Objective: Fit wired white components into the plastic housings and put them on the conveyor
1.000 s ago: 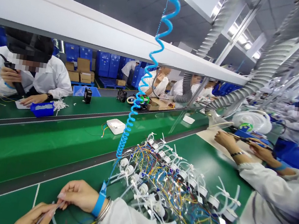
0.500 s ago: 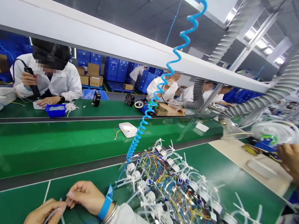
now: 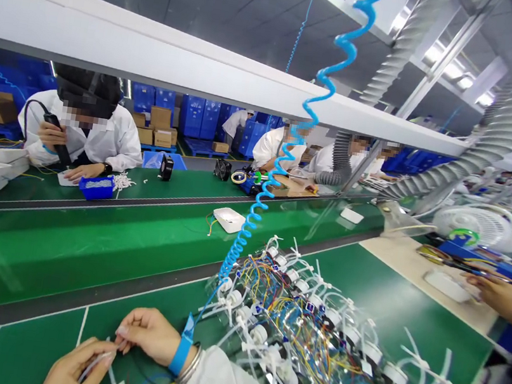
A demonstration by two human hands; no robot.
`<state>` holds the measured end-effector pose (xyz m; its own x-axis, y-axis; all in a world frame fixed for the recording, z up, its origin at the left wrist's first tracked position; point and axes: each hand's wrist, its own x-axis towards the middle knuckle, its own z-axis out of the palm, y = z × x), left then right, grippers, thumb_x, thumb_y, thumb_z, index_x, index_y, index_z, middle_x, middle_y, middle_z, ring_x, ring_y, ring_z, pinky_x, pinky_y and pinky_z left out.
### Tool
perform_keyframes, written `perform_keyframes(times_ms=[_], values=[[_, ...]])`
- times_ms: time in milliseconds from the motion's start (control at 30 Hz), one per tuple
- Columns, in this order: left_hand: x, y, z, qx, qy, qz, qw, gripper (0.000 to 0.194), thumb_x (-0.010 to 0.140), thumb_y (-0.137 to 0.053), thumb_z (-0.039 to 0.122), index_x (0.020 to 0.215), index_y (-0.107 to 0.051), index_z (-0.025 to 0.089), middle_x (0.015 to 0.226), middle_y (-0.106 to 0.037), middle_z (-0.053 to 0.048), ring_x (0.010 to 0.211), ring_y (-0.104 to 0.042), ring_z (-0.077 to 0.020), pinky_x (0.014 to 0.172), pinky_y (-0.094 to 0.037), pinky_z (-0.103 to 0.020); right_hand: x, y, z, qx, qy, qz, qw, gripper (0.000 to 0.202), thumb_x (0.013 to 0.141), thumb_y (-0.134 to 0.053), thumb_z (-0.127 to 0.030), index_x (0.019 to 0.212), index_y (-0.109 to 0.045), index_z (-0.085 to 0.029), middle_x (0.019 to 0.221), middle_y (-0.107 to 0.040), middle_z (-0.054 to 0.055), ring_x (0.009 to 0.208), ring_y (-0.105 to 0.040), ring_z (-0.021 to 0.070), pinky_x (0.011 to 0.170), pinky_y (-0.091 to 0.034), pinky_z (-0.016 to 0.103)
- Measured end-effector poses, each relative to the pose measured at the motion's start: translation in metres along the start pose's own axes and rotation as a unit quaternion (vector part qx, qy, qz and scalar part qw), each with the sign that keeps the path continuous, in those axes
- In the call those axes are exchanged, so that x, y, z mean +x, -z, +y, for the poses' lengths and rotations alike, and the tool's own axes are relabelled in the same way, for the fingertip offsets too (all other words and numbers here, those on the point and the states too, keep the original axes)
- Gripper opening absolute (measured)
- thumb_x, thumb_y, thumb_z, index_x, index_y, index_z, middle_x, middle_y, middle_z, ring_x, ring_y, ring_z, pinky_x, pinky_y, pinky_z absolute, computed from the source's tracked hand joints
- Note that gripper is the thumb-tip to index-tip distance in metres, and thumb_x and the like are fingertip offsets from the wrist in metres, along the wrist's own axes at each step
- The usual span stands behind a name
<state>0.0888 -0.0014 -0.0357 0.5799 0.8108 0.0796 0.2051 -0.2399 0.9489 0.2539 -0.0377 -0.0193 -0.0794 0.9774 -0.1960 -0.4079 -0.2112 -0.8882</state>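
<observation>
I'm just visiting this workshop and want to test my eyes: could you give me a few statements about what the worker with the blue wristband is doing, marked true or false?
1. Both hands pinch a thin white plastic cable tie. True: left hand, right hand.
2. The blue wrist strap sits on the left wrist. False: it is on the right wrist.
3. A coiled blue cord rises from the strap. True.
4. The pile of white round parts with coloured wires lies left of the hands. False: it lies to their right.
5. The long worktable is red. False: it is green.
</observation>
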Motion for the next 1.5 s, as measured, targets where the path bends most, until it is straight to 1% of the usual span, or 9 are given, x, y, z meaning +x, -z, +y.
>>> perform_keyframes(times_ms=[133, 200, 367, 533, 800, 967, 1167, 1333, 1500], values=[[0.001, 0.001, -0.011, -0.032, 0.037, -0.003, 0.999, 0.034, 0.065, -0.067, 0.047, 0.081, -0.070, 0.017, 0.078, -0.069, -0.007, 0.079, -0.067, -0.0215, 0.070, -0.054, -0.021, 0.000, 0.000, 0.000, 0.002, 0.003, 0.010, 1.000, 0.055, 0.041, -0.076, -0.055, 0.066, -0.054, -0.011, 0.056, -0.058, -0.003, 0.049, -0.052, 0.0071, 0.056, -0.039, 0.025], [0.001, 0.001, -0.016, -0.036, 0.052, -0.004, 0.998, 0.038, 0.066, -0.067, 0.048, 0.086, -0.068, 0.017, 0.075, -0.069, -0.006, 0.079, -0.067, -0.0214, 0.069, -0.054, -0.021, 0.000, 0.000, 0.001, -0.002, 0.003, 0.007, 1.000, 0.055, 0.042, -0.076, -0.055, 0.066, -0.054, -0.011, 0.056, -0.058, -0.003, 0.049, -0.052, 0.0070, 0.056, -0.040, 0.025], [0.000, 0.001, -0.014, -0.018, 0.050, 0.032, 0.998, 0.046, 0.065, -0.065, 0.054, 0.090, -0.064, 0.016, 0.064, -0.065, -0.004, 0.066, -0.064, -0.0175, 0.059, -0.052, -0.020, 0.000, 0.000, 0.003, -0.016, 0.005, 0.000, 1.000, 0.055, 0.041, -0.075, -0.056, 0.066, -0.053, -0.012, 0.057, -0.058, -0.003, 0.048, -0.051, 0.0064, 0.056, -0.039, 0.025], [-0.002, -0.002, -0.006, -0.022, 0.024, 0.067, 0.997, 0.044, 0.061, -0.067, 0.055, 0.083, -0.063, 0.017, 0.056, -0.060, 0.000, 0.053, -0.058, -0.0133, 0.052, -0.049, -0.018, 0.000, -0.001, 0.004, -0.016, 0.006, 0.003, 1.000, 0.054, 0.043, -0.075, -0.056, 0.065, -0.054, -0.012, 0.057, -0.059, -0.003, 0.047, -0.051, 0.0061, 0.054, -0.039, 0.024], [-0.001, -0.001, -0.023, -0.002, 0.034, 0.016, 0.999, 0.045, 0.071, -0.059, 0.053, 0.097, -0.058, 0.017, 0.059, -0.057, 0.001, 0.056, -0.054, -0.0133, 0.057, -0.047, -0.020, -0.002, -0.002, 0.001, 0.000, 0.013, 0.009, 1.000, 0.052, 0.045, -0.075, -0.054, 0.065, -0.054, -0.011, 0.057, -0.059, -0.002, 0.047, -0.052, 0.0064, 0.054, -0.040, 0.024], [-0.001, 0.001, -0.030, 0.011, 0.029, -0.004, 1.000, 0.041, 0.074, -0.057, 0.051, 0.098, -0.056, 0.017, 0.063, -0.059, 0.000, 0.061, -0.057, -0.0140, 0.061, -0.047, -0.020, -0.002, -0.003, 0.001, -0.002, 0.012, 0.011, 1.000, 0.052, 0.045, -0.075, -0.054, 0.065, -0.055, -0.011, 0.056, -0.059, -0.002, 0.047, -0.052, 0.0063, 0.055, -0.040, 0.024], [-0.003, 0.001, -0.027, 0.027, 0.034, -0.001, 0.999, 0.042, 0.073, -0.058, 0.052, 0.097, -0.057, 0.018, 0.069, -0.063, -0.002, 0.067, -0.060, -0.0153, 0.062, -0.048, -0.019, -0.001, -0.003, 0.001, -0.006, 0.009, 0.010, 1.000, 0.052, 0.044, -0.075, -0.055, 0.064, -0.054, -0.011, 0.057, -0.059, -0.002, 0.048, -0.052, 0.0064, 0.054, -0.040, 0.024], [-0.002, 0.000, -0.020, 0.025, 0.041, 0.007, 0.999, 0.046, 0.070, -0.058, 0.057, 0.094, -0.059, 0.018, 0.065, -0.063, -0.002, 0.065, -0.061, -0.0161, 0.061, -0.050, -0.020, -0.001, -0.003, 0.001, -0.011, 0.008, 0.011, 1.000, 0.052, 0.045, -0.074, -0.056, 0.064, -0.054, -0.012, 0.057, -0.059, -0.002, 0.048, -0.052, 0.0061, 0.055, -0.040, 0.024], [-0.002, 0.000, -0.019, 0.031, 0.039, -0.002, 0.999, 0.044, 0.073, -0.055, 0.056, 0.095, -0.059, 0.017, 0.071, -0.065, -0.003, 0.068, -0.062, -0.0162, 0.063, -0.049, -0.020, -0.001, -0.004, 0.001, -0.007, 0.009, 0.010, 1.000, 0.052, 0.044, -0.074, -0.056, 0.064, -0.054, -0.012, 0.056, -0.059, -0.002, 0.048, -0.052, 0.0065, 0.055, -0.039, 0.024]])
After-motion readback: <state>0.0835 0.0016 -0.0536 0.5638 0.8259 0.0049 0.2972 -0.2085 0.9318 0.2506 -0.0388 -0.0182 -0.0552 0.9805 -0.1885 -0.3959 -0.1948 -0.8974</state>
